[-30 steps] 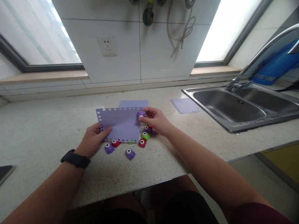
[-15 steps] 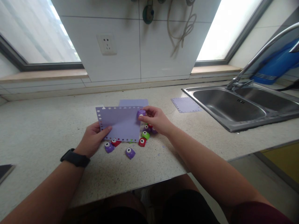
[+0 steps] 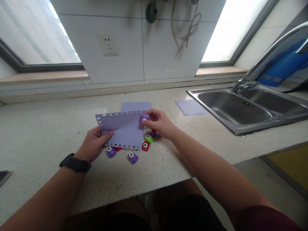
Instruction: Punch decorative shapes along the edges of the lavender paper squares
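My left hand (image 3: 98, 141) pinches the left edge of a purple sheet of paper (image 3: 124, 133), thumb on top. Small shapes are punched along its top, left and bottom edges. My right hand (image 3: 160, 123) grips a purple craft punch (image 3: 144, 117) at the sheet's upper right corner; the punch overlaps the paper's edge there. Beneath and around the sheet lie several more punches: a purple one (image 3: 132, 157) in front, another purple one (image 3: 111, 151) near my left hand, a red one (image 3: 145, 146) and a green one (image 3: 149, 138) below my right hand. Some are partly hidden by the paper.
A plain purple sheet (image 3: 137, 106) lies behind the held one. Further right, a punched purple sheet (image 3: 190, 107) rests beside the steel sink (image 3: 237, 130) with its faucet (image 3: 260, 57). A dark flat object (image 3: 4, 176) is at the left edge.
The held paper has tilted and bowed slightly, its left side shifting a little left and its bottom edge lower. The right hand keeps the punch at the upper right corner.
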`<state>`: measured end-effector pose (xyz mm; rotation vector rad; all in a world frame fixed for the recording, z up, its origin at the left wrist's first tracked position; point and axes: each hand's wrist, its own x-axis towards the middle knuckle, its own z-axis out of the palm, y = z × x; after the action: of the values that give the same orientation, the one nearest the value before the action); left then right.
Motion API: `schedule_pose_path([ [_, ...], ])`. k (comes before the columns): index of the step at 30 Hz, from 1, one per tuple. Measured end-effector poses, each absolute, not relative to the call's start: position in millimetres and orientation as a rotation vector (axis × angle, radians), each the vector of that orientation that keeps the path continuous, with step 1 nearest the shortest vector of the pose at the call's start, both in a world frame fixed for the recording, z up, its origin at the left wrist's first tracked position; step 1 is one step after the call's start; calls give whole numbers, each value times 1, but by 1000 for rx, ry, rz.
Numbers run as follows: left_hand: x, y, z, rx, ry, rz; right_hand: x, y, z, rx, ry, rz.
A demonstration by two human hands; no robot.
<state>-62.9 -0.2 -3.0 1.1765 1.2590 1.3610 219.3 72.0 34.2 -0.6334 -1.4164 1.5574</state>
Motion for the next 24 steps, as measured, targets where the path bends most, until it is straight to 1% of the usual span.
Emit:
schedule_pose_path([
  [6, -62, -2, 0, 1163, 1268, 1340, 219, 69, 36, -635, -1416, 1600],
  [24, -64, -1, -3, 1222, 1291, 1308, 221, 66, 43, -720, -1478, 1556],
])
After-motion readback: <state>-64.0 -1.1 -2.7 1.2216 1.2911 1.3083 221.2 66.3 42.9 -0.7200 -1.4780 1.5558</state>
